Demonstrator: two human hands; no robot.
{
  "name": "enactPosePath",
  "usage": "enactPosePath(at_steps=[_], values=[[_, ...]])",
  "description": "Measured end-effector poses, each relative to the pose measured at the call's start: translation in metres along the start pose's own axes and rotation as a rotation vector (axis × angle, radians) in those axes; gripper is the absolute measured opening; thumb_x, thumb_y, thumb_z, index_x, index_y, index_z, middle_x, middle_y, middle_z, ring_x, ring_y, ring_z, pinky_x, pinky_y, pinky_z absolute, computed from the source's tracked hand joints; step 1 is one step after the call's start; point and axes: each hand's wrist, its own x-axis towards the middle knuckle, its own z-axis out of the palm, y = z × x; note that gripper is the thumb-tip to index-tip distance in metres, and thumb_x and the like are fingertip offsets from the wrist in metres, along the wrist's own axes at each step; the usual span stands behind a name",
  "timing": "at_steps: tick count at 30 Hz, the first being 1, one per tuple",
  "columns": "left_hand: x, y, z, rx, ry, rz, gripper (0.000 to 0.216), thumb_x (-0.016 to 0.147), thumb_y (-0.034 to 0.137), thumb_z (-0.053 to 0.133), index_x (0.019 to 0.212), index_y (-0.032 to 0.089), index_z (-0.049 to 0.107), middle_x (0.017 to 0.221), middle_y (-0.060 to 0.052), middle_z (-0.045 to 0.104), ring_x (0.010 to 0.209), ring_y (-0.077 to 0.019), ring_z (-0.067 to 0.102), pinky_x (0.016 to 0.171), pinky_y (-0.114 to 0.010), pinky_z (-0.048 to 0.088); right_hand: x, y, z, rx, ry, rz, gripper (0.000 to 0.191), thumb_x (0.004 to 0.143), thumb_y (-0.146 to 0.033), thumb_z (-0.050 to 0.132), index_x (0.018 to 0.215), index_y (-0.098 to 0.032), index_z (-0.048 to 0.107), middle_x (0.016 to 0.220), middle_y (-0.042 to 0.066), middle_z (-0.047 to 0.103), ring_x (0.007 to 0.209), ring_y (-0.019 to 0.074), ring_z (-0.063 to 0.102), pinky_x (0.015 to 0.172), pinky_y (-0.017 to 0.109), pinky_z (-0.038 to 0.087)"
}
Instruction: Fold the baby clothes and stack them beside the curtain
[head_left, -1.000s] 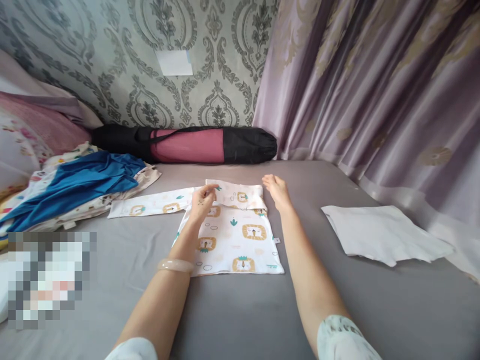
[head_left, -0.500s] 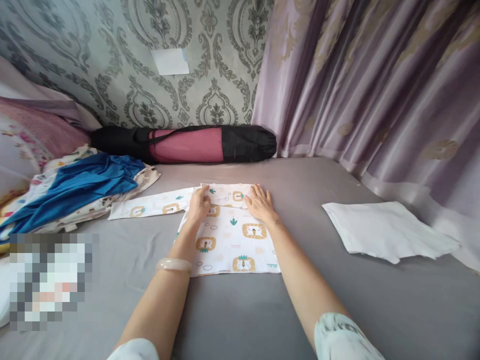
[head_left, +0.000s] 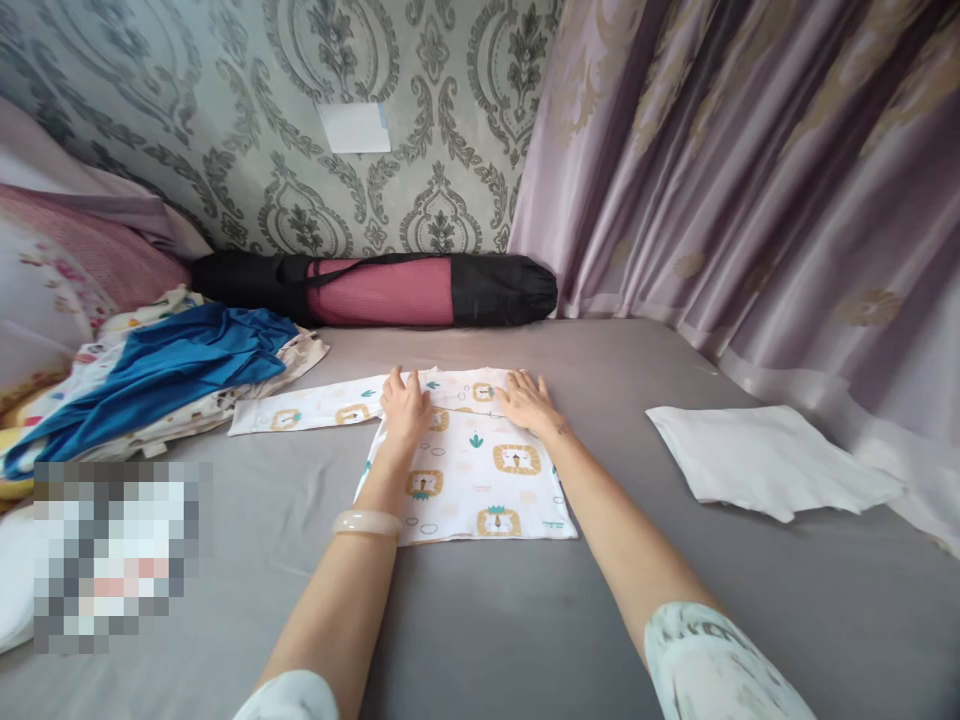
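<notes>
A white long-sleeved top (head_left: pixel 465 490) printed with lion faces lies flat on the grey bed sheet (head_left: pixel 487 630). One of its sleeves (head_left: pixel 307 402) stretches out to the left, while the other side is folded across the upper part. My left hand (head_left: pixel 406 405) rests on the top near the left shoulder, its fingers apart and slightly bent. At the upper right, my right hand (head_left: pixel 528 402) lies flat on the folded cloth with its fingers spread. A pale bangle (head_left: pixel 367 524) circles my left wrist.
A pile of clothes with a blue garment (head_left: pixel 202 350) is on the left. White folded cloth (head_left: pixel 772 455) lies at the right. Against the patterned wall sits a long black and pink rolled bag (head_left: pixel 382 290). Purple curtains (head_left: pixel 675 150) hang on the right. A pixelated patch covers something lower left.
My left hand's fingers have spread a little on the top near the shoulder. My right hand stays on the upper right. The whole view has shifted slightly.
</notes>
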Motion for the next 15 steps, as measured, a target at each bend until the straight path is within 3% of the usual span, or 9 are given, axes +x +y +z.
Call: enactPosePath(at_steps=[2,6,10,15], values=[[-0.005,0.007,-0.002,0.032,-0.029,0.032,0.046,0.091,0.028,0.042,0.134,0.013,0.046,0.147,-0.018,0.036,0.134,-0.0332,0.033,0.106,-0.049,0.031,0.001,-0.001,-0.002,-0.027,0.038,0.008,0.07,0.097,-0.048,0.008,0.15,-0.003,0.019,0.157,0.014,0.016,0.146,0.0216,0.008,0.116,0.042,-0.002],[-0.011,0.011,0.003,0.085,-0.202,0.091,0.047,0.096,0.032,0.031,0.139,0.014,0.041,0.148,-0.015,0.039,0.139,-0.0301,0.028,0.112,-0.052,0.02,0.002,-0.001,0.006,-0.035,0.042,0.053,0.073,0.097,-0.05,0.008,0.15,-0.001,0.018,0.158,0.015,0.012,0.146,0.0232,0.008,0.117,0.039,0.001],[-0.012,0.008,0.007,0.129,-0.284,0.09,0.048,0.096,0.035,0.029,0.137,0.014,0.043,0.15,-0.014,0.036,0.14,-0.0301,0.028,0.112,-0.051,0.02,0.004,0.003,0.012,-0.016,0.039,0.054,0.074,0.096,-0.052,0.009,0.15,-0.001,0.017,0.158,0.014,0.011,0.145,0.0232,0.009,0.117,0.037,0.005],[-0.01,0.011,-0.004,0.128,-0.321,0.086,0.045,0.096,0.034,0.03,0.132,0.012,0.045,0.149,-0.016,0.036,0.138,-0.0298,0.029,0.111,-0.05,0.022,0.006,0.002,0.003,-0.015,0.006,0.047,0.075,0.096,-0.052,0.01,0.15,0.0,0.019,0.157,0.016,0.015,0.145,0.0247,0.011,0.117,0.041,0.006]])
